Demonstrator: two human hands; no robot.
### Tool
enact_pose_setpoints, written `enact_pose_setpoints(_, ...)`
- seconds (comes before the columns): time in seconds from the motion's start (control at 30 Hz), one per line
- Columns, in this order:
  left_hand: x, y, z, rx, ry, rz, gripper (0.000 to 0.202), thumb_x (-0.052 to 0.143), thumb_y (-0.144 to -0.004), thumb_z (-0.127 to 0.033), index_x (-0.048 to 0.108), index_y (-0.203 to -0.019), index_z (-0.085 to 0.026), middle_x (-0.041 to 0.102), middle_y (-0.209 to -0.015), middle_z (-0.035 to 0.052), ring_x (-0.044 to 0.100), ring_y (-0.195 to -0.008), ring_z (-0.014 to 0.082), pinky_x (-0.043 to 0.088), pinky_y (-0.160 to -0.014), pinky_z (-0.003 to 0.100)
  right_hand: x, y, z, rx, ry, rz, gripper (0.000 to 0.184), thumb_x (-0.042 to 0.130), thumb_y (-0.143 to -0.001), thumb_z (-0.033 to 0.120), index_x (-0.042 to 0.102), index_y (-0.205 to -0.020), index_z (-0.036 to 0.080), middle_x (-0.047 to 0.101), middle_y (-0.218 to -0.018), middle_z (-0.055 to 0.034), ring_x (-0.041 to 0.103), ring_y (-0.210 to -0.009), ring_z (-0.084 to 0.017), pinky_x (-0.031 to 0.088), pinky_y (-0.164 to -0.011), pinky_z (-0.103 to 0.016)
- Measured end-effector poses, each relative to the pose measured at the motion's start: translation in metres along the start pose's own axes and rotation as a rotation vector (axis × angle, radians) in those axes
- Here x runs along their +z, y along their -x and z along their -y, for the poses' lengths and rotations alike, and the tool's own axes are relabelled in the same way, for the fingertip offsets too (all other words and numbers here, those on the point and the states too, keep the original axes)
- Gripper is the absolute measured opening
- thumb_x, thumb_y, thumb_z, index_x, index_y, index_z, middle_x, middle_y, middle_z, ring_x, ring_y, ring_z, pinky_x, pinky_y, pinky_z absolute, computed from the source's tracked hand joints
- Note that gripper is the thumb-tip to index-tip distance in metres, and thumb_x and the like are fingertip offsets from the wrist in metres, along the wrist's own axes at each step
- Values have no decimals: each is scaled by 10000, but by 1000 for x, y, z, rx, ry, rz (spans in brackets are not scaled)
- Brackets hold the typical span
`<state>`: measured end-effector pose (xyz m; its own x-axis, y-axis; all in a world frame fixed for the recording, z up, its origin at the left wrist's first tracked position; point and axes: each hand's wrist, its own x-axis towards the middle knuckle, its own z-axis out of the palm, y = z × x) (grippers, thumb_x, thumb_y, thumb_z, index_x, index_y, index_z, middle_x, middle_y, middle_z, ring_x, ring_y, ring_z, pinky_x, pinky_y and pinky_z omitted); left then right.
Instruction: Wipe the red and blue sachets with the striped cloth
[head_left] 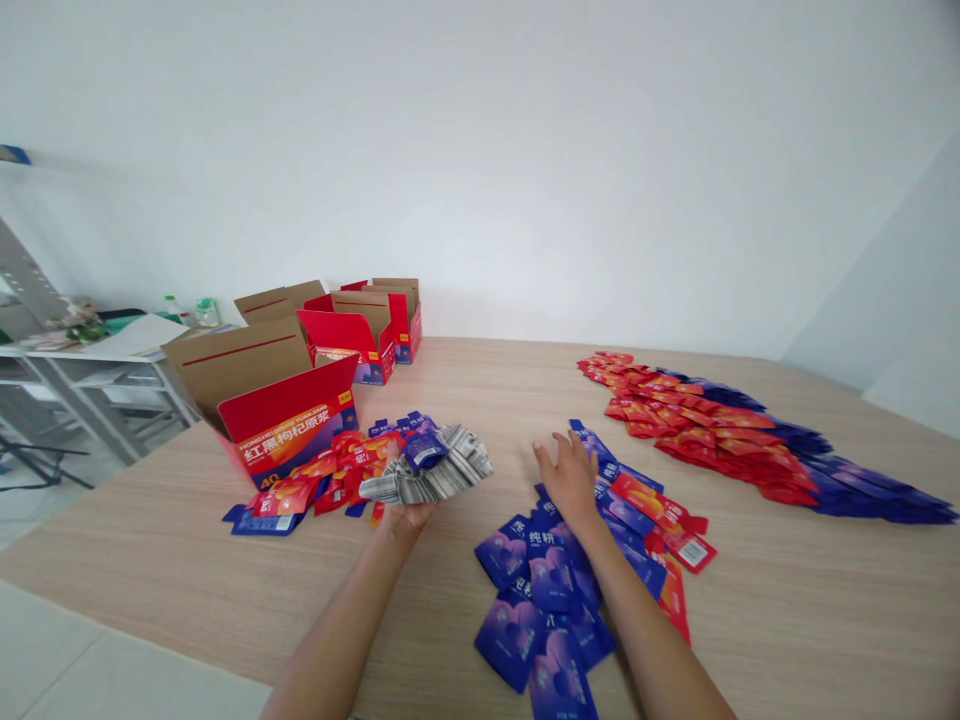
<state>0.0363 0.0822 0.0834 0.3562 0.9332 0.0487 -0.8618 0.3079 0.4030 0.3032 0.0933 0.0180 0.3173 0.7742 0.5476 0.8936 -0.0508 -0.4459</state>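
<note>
The person's left hand (pixel 409 512) is gripping a fanned bundle of sachets (pixel 429 468), silver backs showing, just above the wooden table (pixel 787 610). The right hand (pixel 570 478) is lying open, fingers spread, on loose purple and red sachets (pixel 555 590) near the front edge. An open red carton (pixel 289 428) is standing left of the bundle. A long row of sachets (pixel 750 440) is lying far right.

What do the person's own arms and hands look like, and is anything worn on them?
Both forearms are bare from the picture's lower edge up to the hands; no sleeve shows. The left hand and the right hand wear no gloves. No watch, bracelet or ring can be seen on the wrists or fingers, though the left hand is partly hidden.
</note>
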Motion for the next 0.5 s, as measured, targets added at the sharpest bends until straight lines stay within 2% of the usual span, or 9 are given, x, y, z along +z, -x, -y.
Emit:
enact_pose_setpoints(0.07,0,2,9,48,-23,-33,496,444,-960,-581,754,-1101,-220,777,-1094,104,698,-1110,298,532,-985,436,-7,-8,-25,182,247,157,655,424,-988,504,452,-1463,54,361,-1553,-304,322,-1466,-406,210,-1160,-640)
enact_pose_setpoints(0.13,0,4,16,65,-13,-44,515,418,-959,-606,763,-1091,-245,783,-1066,105,703,-1109,300,538,-981,438,-13,-12,-44,260,300,206,688,424,-974,448,389,-1495,2,341,-1545,-344,304,-1466,-447,228,-1136,-658)
enact_pose_setpoints(0.2,-2,3,18,70,13,-6,541,392,-960,-619,759,-1115,-253,781,-1066,115,697,-1125,310,531,-996,462,-19,-15,-57,300,330,235,698,346,-984,418,318,-1527,-19,345,-1540,-350,305,-1469,-442,236,-1128,-662)
enact_pose_setpoints(0.3,-8,-2,13,81,61,114,577,379,-959,-621,716,-1222,-233,766,-1120,128,670,-1174,319,488,-1051,514,-23,-19,-66,287,367,304,719,331,-981,442,270,-1564,27,348,-1568,-295,293,-1487,-402,210,-1157,-631)
enact_pose_setpoints(0.4,-14,-8,7,95,78,238,614,409,-944,-639,656,-1309,-212,737,-1203,132,635,-1226,312,428,-1111,528,-23,-21,-67,229,396,408,691,367,-975,485,358,-1542,90,434,-1537,-241,328,-1476,-371,179,-1174,-620)
enact_pose_setpoints(0.5,-14,-10,5,97,64,336,642,437,-934,-650,641,-1319,-178,711,-1251,156,614,-1254,310,392,-1138,508,-23,-20,-60,192,414,456,612,381,-985,515,519,-1425,113,544,-1436,-238,441,-1395,-365,219,-1154,-615)
